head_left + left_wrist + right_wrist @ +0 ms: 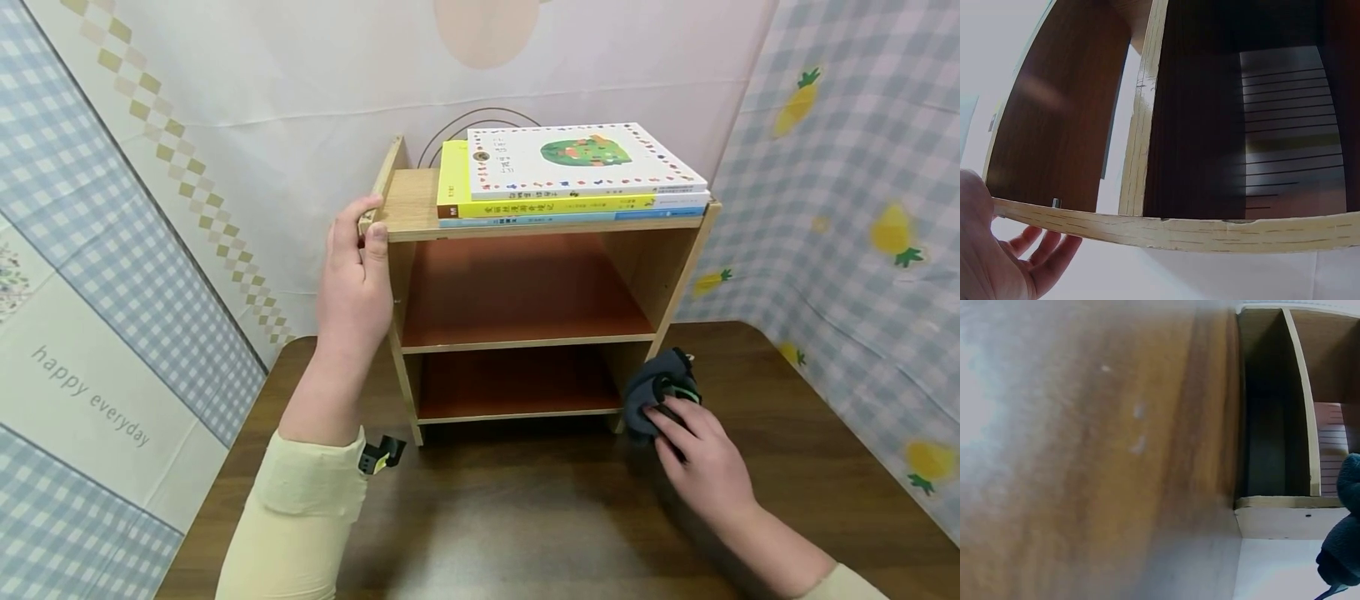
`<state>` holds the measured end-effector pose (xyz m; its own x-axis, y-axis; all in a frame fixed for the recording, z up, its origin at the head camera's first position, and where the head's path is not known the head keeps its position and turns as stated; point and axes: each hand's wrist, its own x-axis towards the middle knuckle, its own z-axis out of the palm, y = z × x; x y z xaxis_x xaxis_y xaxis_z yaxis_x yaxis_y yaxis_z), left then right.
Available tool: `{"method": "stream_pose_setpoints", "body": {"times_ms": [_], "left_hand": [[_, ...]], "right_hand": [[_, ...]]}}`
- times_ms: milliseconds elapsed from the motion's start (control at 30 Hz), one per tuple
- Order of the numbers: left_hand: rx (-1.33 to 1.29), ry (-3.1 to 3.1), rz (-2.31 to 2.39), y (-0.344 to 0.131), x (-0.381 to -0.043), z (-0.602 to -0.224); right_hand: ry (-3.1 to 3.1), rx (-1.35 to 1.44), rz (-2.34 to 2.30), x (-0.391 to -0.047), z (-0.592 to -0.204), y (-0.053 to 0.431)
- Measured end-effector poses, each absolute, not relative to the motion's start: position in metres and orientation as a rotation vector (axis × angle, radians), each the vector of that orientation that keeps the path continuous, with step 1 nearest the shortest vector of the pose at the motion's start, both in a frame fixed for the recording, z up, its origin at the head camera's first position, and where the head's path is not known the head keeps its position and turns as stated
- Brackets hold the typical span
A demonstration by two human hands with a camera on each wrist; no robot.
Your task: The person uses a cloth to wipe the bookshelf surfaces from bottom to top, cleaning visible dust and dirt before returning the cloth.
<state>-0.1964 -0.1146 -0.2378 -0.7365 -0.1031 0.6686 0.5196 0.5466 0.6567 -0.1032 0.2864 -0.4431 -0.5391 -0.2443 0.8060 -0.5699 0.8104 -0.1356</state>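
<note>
A small wooden shelf unit (525, 340) with reddish-brown shelves stands on the table. My left hand (354, 279) grips its upper left corner, thumb at the front and fingers round the side panel; the left wrist view shows that hand (1004, 256) at the panel's edge (1210, 234). In my right hand (705, 458) is a bunched dark blue-grey cloth (648, 392), held against or close beside the lower right side of the unit. Part of the cloth (1341, 544) shows at the right wrist view's edge, where the right hand is hidden.
Several books (555, 167) lie stacked on top of the unit, a white one uppermost. Dark brown wooden tabletop (495, 517) extends in front. A pale curtain (300, 75) hangs behind, and checked fabric with pineapples (847, 217) hangs at the right.
</note>
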Motion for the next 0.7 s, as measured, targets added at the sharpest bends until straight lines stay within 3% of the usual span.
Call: {"method": "stream_pose_setpoints", "body": {"times_ms": [700], "left_hand": [[-0.320,-2.123,-1.203,-0.114,-0.196,-0.238]], "right_hand": [[-1.632,0.660,0.550,-0.114,-0.391,0.267]]}}
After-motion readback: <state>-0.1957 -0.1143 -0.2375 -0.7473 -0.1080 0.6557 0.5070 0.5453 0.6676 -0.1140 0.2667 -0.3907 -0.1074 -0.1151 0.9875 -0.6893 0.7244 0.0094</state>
